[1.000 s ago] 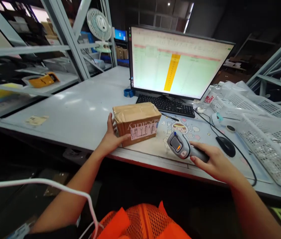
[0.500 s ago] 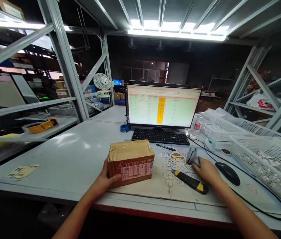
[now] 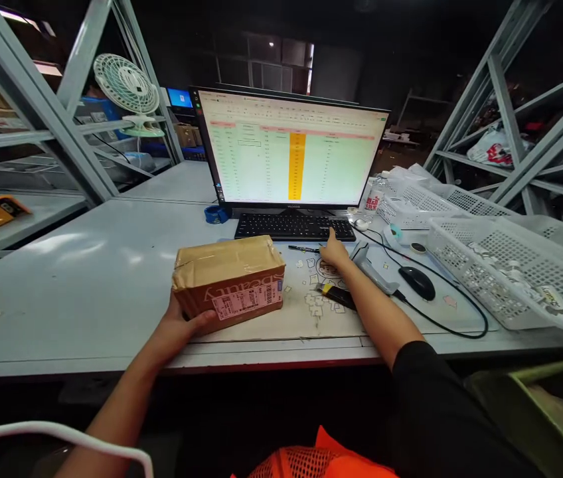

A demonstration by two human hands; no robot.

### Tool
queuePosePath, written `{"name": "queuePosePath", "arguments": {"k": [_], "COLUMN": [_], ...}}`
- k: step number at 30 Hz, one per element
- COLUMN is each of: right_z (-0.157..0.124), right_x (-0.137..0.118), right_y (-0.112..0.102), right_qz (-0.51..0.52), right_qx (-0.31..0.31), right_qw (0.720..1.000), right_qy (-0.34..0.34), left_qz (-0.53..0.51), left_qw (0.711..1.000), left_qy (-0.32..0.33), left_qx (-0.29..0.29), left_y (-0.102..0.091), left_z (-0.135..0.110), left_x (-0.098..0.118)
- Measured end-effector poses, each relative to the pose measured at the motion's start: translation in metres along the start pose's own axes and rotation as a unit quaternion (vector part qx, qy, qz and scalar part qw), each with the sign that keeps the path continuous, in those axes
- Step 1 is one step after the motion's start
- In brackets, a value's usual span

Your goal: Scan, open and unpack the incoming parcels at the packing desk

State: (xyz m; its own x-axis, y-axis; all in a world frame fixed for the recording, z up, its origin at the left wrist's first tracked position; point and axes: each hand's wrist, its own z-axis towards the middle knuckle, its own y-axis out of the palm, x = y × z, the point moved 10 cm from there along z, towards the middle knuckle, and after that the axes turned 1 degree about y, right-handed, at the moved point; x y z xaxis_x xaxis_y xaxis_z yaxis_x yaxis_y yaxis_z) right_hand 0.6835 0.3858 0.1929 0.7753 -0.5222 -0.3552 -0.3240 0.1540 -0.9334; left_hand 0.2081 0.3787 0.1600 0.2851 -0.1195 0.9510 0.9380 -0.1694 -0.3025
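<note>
A taped brown cardboard box [image 3: 229, 280] with a white shipping label on its near side sits on the grey table [image 3: 87, 279]. My left hand [image 3: 178, 329] grips the box's near left corner. My right hand [image 3: 334, 251] reaches forward, its index finger stretched onto the right end of the black keyboard [image 3: 294, 226], holding nothing. A grey barcode scanner [image 3: 372, 267] lies on the desk mat just right of my right forearm. A black and yellow utility knife [image 3: 336, 295] lies under the forearm.
A monitor [image 3: 289, 151] shows a spreadsheet with an orange column. A black mouse [image 3: 417, 282] and its cable lie right of the scanner. White mesh baskets [image 3: 505, 269] fill the right side. A fan [image 3: 126, 87] and metal racking stand at the left.
My right hand let go of the scanner, which now lies on the mat, and moved forward to the keyboard. My left hand kept hold of the box. The camera view shifted.
</note>
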Motion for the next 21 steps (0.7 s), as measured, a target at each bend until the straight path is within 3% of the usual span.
{"name": "queuePosePath", "arguments": {"k": [7, 13, 21], "right_z": [0.035, 0.039, 0.036], "right_x": [0.014, 0.01, -0.01], "right_y": [0.01, 0.01, 0.013], "right_qz": [0.04, 0.043, 0.027], "right_qx": [-0.05, -0.059, -0.129], "right_qw": [0.998, 0.997, 0.991], "right_qy": [0.027, 0.025, 0.004], "left_qz": [0.006, -0.004, -0.006], "left_qw": [1.0, 0.999, 0.999], "left_qy": [0.004, 0.037, 0.044], "left_qx": [0.009, -0.022, -0.029], "left_y": [-0.001, 0.001, 0.002], "left_z": [0.0, 0.001, 0.003], "left_x": [0.002, -0.001, -0.007]}}
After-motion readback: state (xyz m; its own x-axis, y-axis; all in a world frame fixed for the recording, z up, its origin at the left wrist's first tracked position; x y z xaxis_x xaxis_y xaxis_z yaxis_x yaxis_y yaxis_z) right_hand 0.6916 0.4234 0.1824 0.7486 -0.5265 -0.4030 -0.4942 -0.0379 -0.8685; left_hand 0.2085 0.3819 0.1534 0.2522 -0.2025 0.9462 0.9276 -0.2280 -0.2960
